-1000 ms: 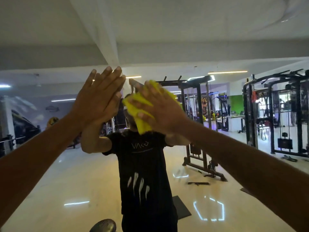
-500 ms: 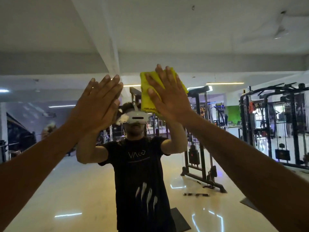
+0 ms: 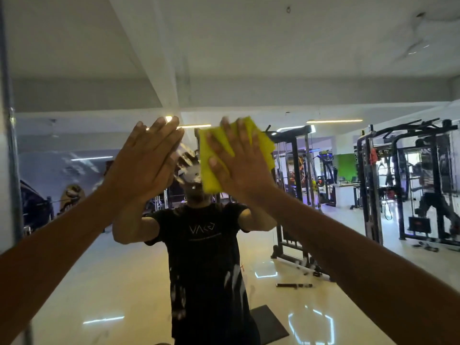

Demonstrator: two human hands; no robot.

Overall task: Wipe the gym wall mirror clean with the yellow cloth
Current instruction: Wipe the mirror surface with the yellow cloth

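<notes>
Two bare arms reach up to the big shiny glass wall mirror (image 3: 323,70). The left hand (image 3: 143,163) lies flat on the glass, fingers straight and holding nothing, and just beside it the right hand (image 3: 239,165) presses the soft yellow square cloth (image 3: 211,168) flat there with straight, spread fingers. Far back in the mirror stand black metal gym machines (image 3: 408,185).
</notes>
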